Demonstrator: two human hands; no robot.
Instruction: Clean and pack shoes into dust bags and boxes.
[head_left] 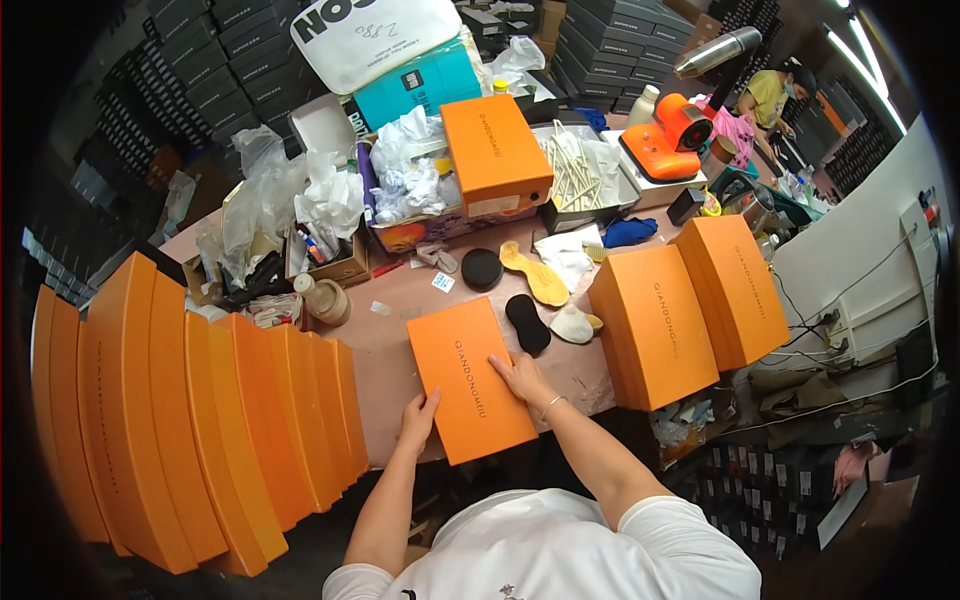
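An orange shoebox (462,372) with its lid on lies slanted in front of me, its near end at the table's front edge. My left hand (418,422) grips its left side near the lower corner, thumb up along the edge. Over the right edge, my right hand (524,381) holds the box with its thumb on the lid; the other fingers are mostly hidden. Just beyond my right hand sit a black oval brush or pad (527,324) and a whitish pad (572,325). A yellow shoe-sole-shaped piece (535,272) and a round black tin (482,269) lie farther back.
A long row of orange boxes (200,400) stands at the left, and two orange box stacks (655,325) stand at the right. Behind are an open box of crumpled paper (408,170), a tray of sticks (582,175) and an orange machine (665,140). A co-worker (768,105) sits far right.
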